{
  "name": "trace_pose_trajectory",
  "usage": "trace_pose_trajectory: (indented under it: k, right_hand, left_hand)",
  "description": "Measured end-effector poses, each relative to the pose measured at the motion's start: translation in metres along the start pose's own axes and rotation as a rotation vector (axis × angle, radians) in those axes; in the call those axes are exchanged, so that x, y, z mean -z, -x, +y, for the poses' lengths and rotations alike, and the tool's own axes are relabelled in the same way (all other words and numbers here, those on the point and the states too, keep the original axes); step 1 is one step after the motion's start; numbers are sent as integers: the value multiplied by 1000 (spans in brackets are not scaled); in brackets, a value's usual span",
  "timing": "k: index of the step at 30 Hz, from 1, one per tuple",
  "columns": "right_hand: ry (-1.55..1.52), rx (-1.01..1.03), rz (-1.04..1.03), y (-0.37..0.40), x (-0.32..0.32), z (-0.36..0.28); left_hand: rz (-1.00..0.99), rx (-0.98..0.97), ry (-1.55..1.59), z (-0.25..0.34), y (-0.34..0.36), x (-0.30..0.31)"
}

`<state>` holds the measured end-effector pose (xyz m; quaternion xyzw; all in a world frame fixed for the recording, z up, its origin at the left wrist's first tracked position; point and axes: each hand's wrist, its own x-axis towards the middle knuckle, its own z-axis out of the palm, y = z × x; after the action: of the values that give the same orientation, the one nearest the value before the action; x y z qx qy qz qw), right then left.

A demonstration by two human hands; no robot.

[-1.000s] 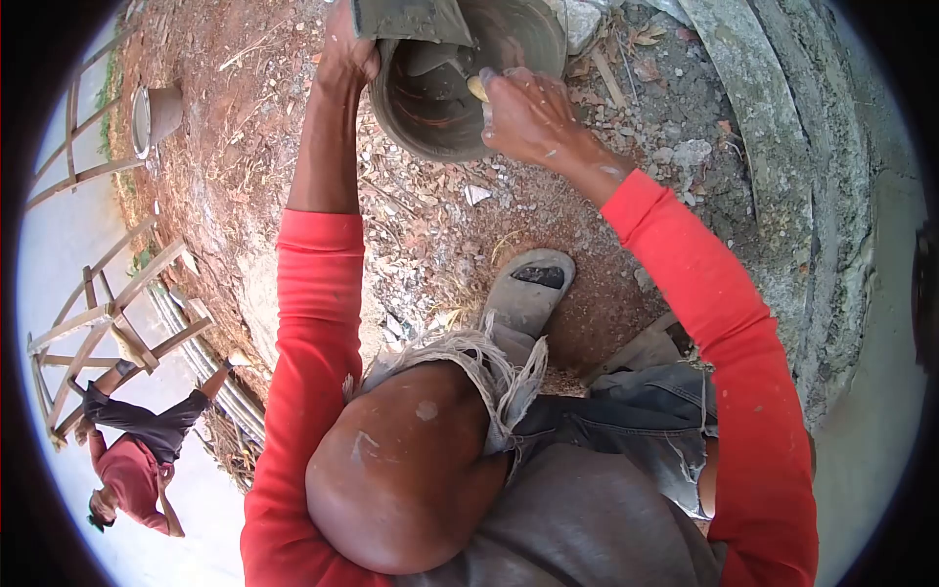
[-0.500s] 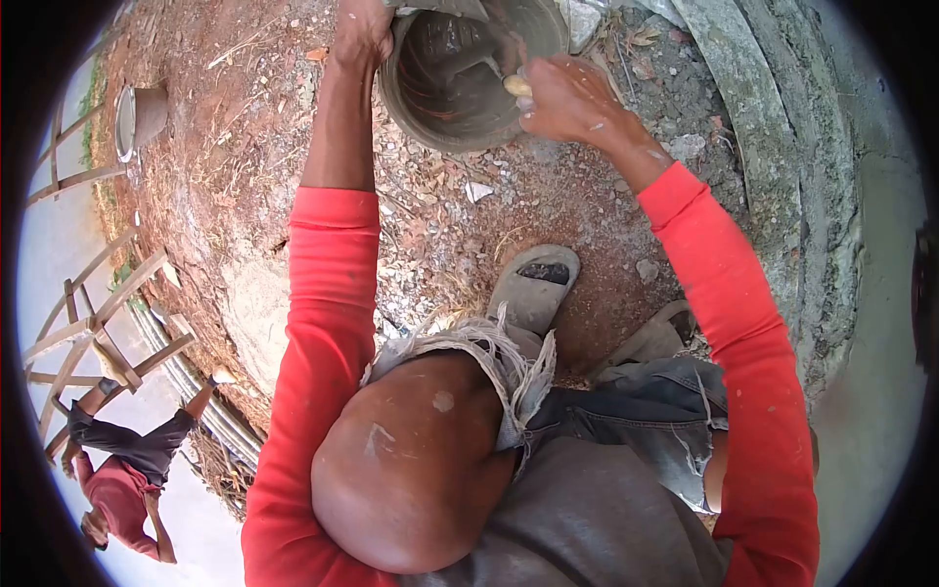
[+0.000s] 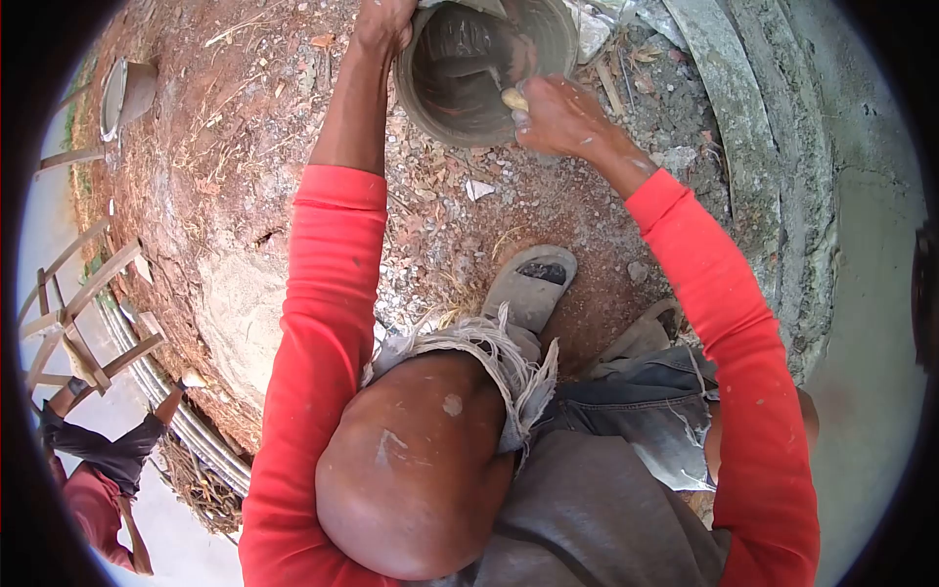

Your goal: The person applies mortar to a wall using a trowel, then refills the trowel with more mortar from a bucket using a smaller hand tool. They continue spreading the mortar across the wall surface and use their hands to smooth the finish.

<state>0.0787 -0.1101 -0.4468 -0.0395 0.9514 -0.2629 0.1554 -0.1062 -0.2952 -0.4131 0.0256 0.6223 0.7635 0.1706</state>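
My right hand (image 3: 559, 115) is closed round the pale wooden handle of a trowel (image 3: 514, 99). The trowel's metal blade reaches into a round, mortar-smeared bucket (image 3: 455, 129), with wet grey mix (image 3: 445, 88) on the bottom and walls. At the upper left of the rim, my left hand (image 3: 389, 22) has its fingers bent around the end of a flat grey piece (image 3: 479, 5) that juts over the bucket. The top edge of the view cuts off part of that piece, so its kind does not show.
Sandalled feet (image 3: 533, 289) and a bare knee (image 3: 411, 470) are below the bucket. A concrete ledge (image 3: 753, 127) curves along the right. Another bucket (image 3: 132, 96) lies at the far left, above wooden framing (image 3: 64, 313), pipes (image 3: 186, 411) and another person (image 3: 103, 470).
The view has shifted slightly, so the bucket appears a little higher and farther right. Inside it, the trowel blade has changed its angle. Both hands keep their hold.
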Motion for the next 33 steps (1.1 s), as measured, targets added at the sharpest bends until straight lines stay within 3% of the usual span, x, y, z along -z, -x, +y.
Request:
trace_pose_trajectory:
  k: [2,5,8,11,12,15,18,22,24,28,31,33]
  right_hand:
    - [89,49,-67,14,7,-6]
    - [45,56,143,-4,23,-14]
    - [91,9,145,-15,20,-15]
    - [171,111,13,21,4,-1]
    - [174,43,-85,24,16,-8]
    - [42,-79,47,3,23,-8]
    - [84,-13,181,-5,4,-2]
    - [225,-12,19,29,11,-14]
    - [154,-93,-12,19,20,-21]
    - [168,-41,67,11,6,-12]
    - [235,-14,-11,34,8,-14]
    - [249,-11,32,35,19,-18]
  left_hand:
    - [-25,-37,-72,-7,-3,14]
    - [-37,-42,-103,-8,-3,9]
    - [-15,-39,-91,-9,-2,8]
    - [2,-26,-69,-11,-2,13]
    - [2,-25,-71,-14,-2,14]
    - [-13,-11,-135,-16,0,12]
    - [115,120,159,-18,2,-7]
    - [99,125,124,-13,7,-5]
    - [131,118,14,-11,8,-12]
    - [230,-18,-230,-5,11,-23]
    - [176,23,-58,-9,14,-23]
    - [204,-11,-297,-9,9,-23]
